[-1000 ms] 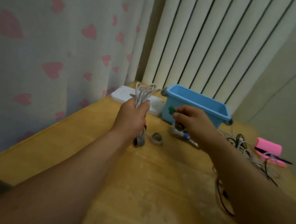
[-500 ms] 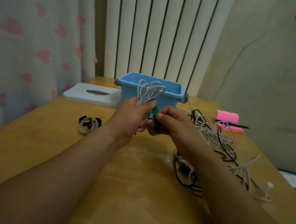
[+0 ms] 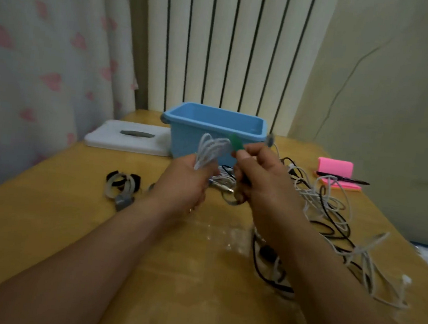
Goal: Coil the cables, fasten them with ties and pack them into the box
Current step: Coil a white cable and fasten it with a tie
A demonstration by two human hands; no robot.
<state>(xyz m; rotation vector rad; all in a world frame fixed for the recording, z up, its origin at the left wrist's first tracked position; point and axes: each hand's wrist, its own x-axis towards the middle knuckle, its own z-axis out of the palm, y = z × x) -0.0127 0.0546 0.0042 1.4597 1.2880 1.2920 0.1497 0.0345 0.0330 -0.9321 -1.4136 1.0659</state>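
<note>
Over the wooden table (image 3: 46,211), the left hand (image 3: 187,182) grips a coiled white cable (image 3: 213,148) and the right hand (image 3: 260,182) pinches a green tie (image 3: 235,144) just beside it, both partly hiding the blue box (image 3: 183,145), with a white lid (image 3: 128,140) and spare ties (image 3: 122,183) to the left and tangled cables (image 3: 333,212) and a pink notepad (image 3: 335,167) to the right.

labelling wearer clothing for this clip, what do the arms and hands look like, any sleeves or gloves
Both hands are bare: the left hand and right hand wear no gloves. The left forearm and right forearm are uncovered down to the frame's bottom edge, with no sleeves in view. No watch or bracelet shows at either wrist. Rings are too blurred to judge.
</note>
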